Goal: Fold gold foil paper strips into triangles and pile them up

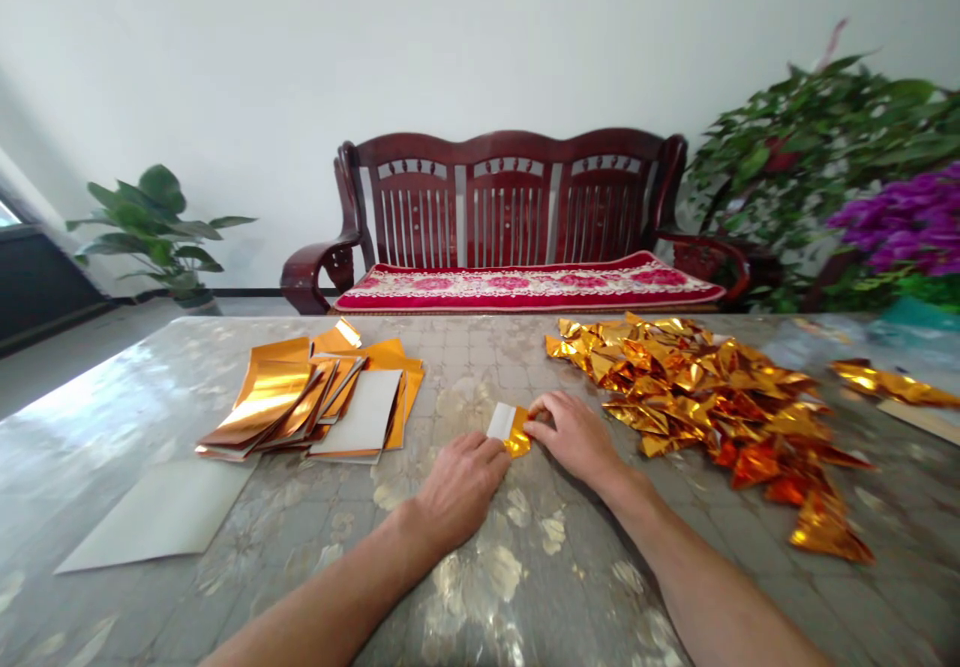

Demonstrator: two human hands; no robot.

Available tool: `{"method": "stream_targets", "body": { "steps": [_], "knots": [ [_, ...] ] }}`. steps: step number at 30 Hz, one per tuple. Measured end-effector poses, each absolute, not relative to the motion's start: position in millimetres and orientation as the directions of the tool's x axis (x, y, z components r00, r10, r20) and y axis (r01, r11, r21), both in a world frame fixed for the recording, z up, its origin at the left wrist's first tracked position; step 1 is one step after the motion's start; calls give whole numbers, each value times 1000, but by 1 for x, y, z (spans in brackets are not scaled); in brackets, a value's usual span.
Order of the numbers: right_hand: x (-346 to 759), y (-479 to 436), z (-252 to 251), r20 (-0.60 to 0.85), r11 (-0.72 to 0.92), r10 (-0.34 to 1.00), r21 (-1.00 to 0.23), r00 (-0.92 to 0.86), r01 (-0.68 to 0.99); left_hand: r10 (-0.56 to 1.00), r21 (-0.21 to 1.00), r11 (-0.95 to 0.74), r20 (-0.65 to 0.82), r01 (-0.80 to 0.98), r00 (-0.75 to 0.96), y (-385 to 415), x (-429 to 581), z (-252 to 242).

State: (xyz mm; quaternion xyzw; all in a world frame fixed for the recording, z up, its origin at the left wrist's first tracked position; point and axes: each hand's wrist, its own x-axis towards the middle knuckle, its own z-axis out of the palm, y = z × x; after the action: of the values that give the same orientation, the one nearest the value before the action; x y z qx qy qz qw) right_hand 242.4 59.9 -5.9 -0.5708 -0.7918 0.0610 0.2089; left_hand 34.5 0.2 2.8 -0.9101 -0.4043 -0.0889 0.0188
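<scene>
Between my hands a small sheet of gold foil paper lies partly folded on the table, white backing showing at its upper left. My left hand rests on the tabletop with curled fingers holding its lower left edge. On the other side, my right hand pinches the right edge between thumb and fingers. Left of my hands is a loose stack of flat gold foil sheets, some with the white side up. A heap of folded gold foil pieces spreads out to the right.
A pale flat sheet lies at the left of the patterned table. At the right edge are another foil strip and clear plastic. Beyond the table stand a wooden bench and potted plants.
</scene>
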Motion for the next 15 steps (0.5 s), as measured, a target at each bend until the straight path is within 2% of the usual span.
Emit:
{"method": "stream_targets", "body": {
  "steps": [4, 10, 15],
  "knots": [
    [240, 60, -4, 271, 312, 933, -285, -236, 906, 737, 17, -662, 194, 749, 647, -3, 37, 1],
    [228, 54, 1, 239, 304, 940, -259, -244, 917, 767, 99, -630, 232, 770, 598, -2, 40, -1],
    [223, 50, 3, 178, 243, 966, -357, -189, 902, 806, 220, -589, 221, 777, 549, 2, 42, -6]
  ]
}}
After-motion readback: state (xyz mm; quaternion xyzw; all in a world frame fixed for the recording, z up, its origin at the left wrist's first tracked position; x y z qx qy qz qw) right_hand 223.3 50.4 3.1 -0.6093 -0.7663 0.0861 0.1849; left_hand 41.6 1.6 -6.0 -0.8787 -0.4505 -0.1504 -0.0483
